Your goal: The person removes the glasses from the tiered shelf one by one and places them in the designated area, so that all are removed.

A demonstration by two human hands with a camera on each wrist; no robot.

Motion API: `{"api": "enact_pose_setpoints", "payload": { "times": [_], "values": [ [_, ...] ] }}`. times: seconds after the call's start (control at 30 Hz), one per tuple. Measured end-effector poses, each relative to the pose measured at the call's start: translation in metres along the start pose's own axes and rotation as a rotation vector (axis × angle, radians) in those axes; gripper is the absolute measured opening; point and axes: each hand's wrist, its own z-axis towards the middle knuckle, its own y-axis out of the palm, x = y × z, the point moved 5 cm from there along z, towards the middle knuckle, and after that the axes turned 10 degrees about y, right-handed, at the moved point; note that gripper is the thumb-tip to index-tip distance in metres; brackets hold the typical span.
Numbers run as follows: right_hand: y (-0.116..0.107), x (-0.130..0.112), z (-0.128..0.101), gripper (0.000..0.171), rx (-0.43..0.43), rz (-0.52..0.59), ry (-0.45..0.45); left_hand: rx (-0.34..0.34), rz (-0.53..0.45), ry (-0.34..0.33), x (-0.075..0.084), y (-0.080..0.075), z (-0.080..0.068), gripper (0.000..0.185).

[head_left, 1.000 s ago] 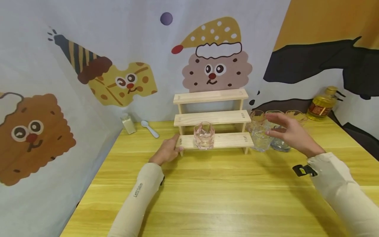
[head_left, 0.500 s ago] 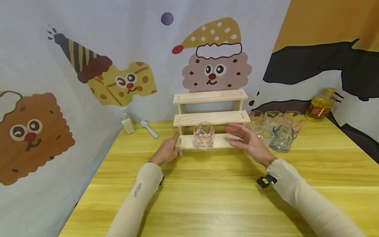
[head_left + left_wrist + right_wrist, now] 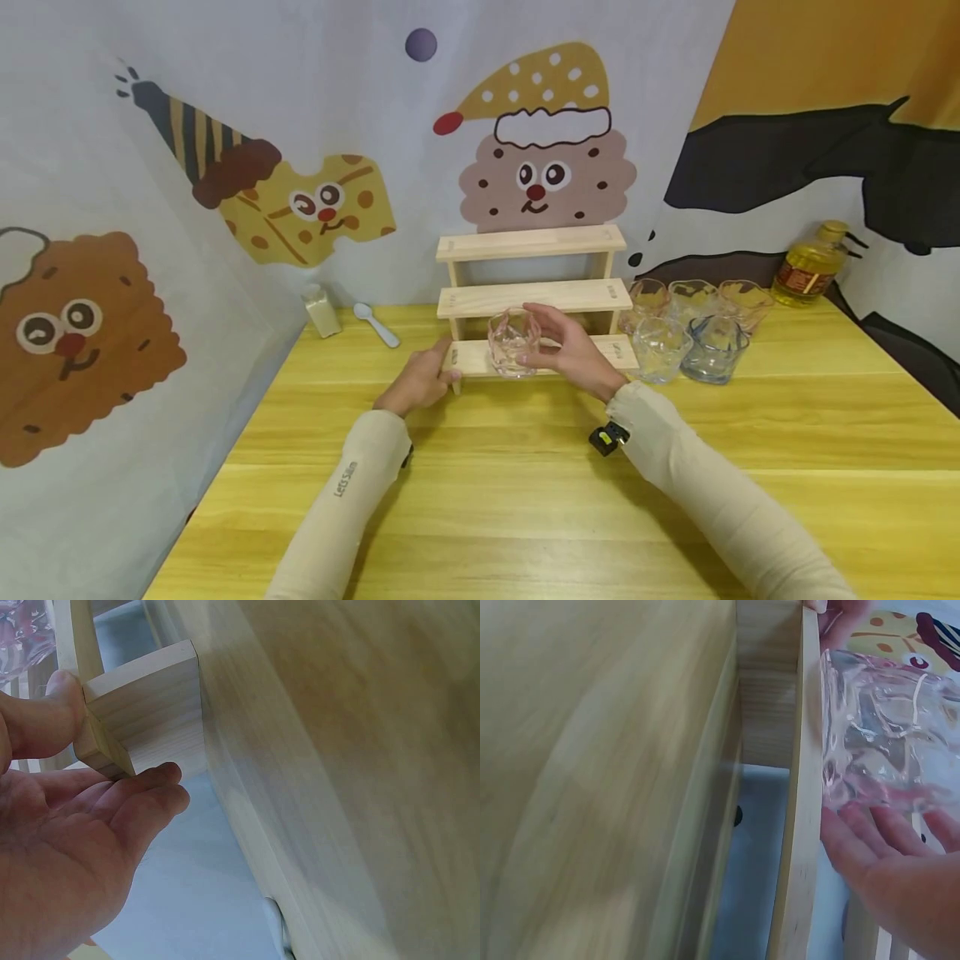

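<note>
A pinkish faceted glass tumbler (image 3: 504, 340) stands upright on the lowest step of a three-step wooden shelf (image 3: 534, 298). My right hand (image 3: 573, 354) is at the tumbler's right side, thumb in front and forefinger behind near the rim. In the right wrist view its fingertips lie against the wall of the tumbler (image 3: 889, 731). At the shelf's left end, my left hand (image 3: 415, 382) grips the lowest step. The left wrist view shows the thumb on the board's front edge (image 3: 75, 645) and the other fingers at its end.
Several clear, pink and blue tumblers (image 3: 716, 350) cluster right of the shelf, close to the right forearm. Behind them is a bottle of yellow oil (image 3: 810, 265). A small pale bottle (image 3: 322, 312) and a white spoon (image 3: 377, 325) lie left, before the printed cloth backdrop.
My right hand has moved left from above the tumblers on the right to the one on the lowest step. My left hand and the shelf have stayed put.
</note>
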Motion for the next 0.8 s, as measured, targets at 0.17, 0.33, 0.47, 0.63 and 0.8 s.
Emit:
{"api": "enact_pose_setpoints", "payload": {
  "times": [0.17, 0.33, 0.47, 0.63, 0.8],
  "values": [
    [0.006, -0.003, 0.007, 0.086, 0.029, -0.038, -0.01, 0.002, -0.008, -0.005, 0.001, -0.001, -0.001, 0.065],
    [0.008, -0.004, 0.011, 0.082, 0.05, -0.032, 0.001, -0.003, -0.008, -0.007, 0.001, -0.002, -0.001, 0.066],
    [0.007, -0.003, 0.011, 0.083, 0.063, -0.027, 0.008, 0.005, 0.007, 0.012, 0.001, -0.003, 0.0, 0.064],
    [0.004, -0.003, 0.006, 0.084, 0.073, -0.035, 0.011, 0.005, 0.003, 0.024, 0.001, -0.001, -0.001, 0.064],
    [-0.007, -0.005, -0.005, 0.083, 0.078, -0.028, 0.012, 0.005, -0.006, 0.023, 0.002, -0.001, -0.001, 0.064]
  ]
}}
